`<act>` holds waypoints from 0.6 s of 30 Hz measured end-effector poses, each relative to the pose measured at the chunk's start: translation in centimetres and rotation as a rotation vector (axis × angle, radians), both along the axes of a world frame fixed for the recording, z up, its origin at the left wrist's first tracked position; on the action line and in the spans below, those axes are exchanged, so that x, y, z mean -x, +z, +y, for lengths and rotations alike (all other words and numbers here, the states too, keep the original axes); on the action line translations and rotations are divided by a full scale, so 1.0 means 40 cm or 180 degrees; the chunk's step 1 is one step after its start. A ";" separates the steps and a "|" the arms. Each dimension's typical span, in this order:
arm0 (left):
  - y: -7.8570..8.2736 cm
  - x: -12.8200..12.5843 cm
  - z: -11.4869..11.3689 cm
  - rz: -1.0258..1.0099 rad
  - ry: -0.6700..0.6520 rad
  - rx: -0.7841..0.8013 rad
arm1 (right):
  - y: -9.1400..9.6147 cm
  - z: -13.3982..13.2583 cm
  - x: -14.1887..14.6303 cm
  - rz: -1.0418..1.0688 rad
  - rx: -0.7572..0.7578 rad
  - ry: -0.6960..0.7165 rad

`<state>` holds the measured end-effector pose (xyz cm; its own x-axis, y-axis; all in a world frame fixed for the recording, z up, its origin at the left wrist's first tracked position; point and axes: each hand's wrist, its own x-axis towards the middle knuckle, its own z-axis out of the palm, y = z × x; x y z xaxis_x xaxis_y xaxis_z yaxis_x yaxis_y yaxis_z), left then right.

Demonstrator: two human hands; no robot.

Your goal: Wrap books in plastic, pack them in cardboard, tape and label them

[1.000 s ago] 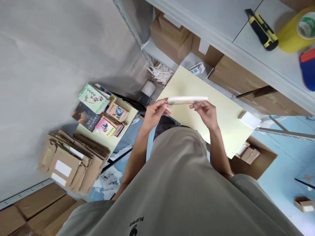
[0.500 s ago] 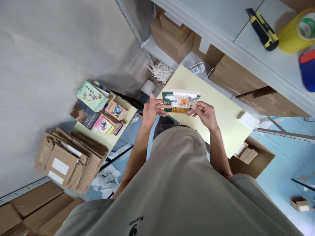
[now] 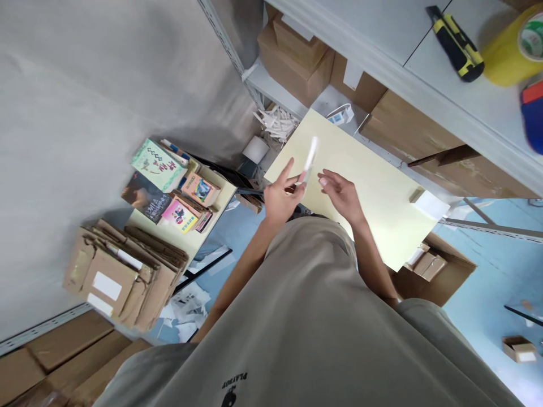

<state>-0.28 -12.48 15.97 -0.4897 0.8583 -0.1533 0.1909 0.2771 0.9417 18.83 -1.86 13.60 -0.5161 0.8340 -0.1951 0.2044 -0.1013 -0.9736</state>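
Note:
A thin book (image 3: 310, 159) stands edge-on above the pale yellow table (image 3: 373, 192), so only its white page edge shows. My left hand (image 3: 280, 198) grips its lower end between thumb and fingers, with the index finger stretched up. Just to the right of the book, my right hand (image 3: 339, 195) hangs apart from it, fingers loosely spread and holding nothing.
A pile of books (image 3: 169, 181) lies on a small table at the left, beside flat cardboard mailers (image 3: 123, 271). Grey shelving holds cardboard boxes (image 3: 297, 56). On the top shelf lie a yellow utility knife (image 3: 456, 42) and a yellow tape roll (image 3: 515, 48).
The book, held by both hands with its cover showing half a second ago, has turned edge-on. My right hand has let go of it; my left hand holds it alone.

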 end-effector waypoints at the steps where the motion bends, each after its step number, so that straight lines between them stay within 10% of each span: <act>1: 0.001 -0.020 0.000 0.0227 -0.0050 -0.0003 | -0.003 -0.015 0.014 0.0150 0.0127 0.0014; 7: -0.019 -0.036 0.000 0.0424 -0.0850 -0.0207 | -0.055 -0.042 0.010 0.0380 0.0684 -0.0483; 12: -0.099 0.049 0.003 0.0175 -0.0088 0.0022 | -0.080 -0.032 -0.033 0.0381 0.0879 -0.0577; 18: -0.216 0.103 0.026 -0.0693 -0.0150 0.0398 | -0.151 -0.012 -0.032 0.0232 0.0843 -0.0487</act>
<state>-4.39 -11.46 7.34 -0.3934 0.8471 -0.3573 0.0028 0.3897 0.9209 20.12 -2.35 7.58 -0.4092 0.8282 -0.3830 0.0980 -0.3774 -0.9208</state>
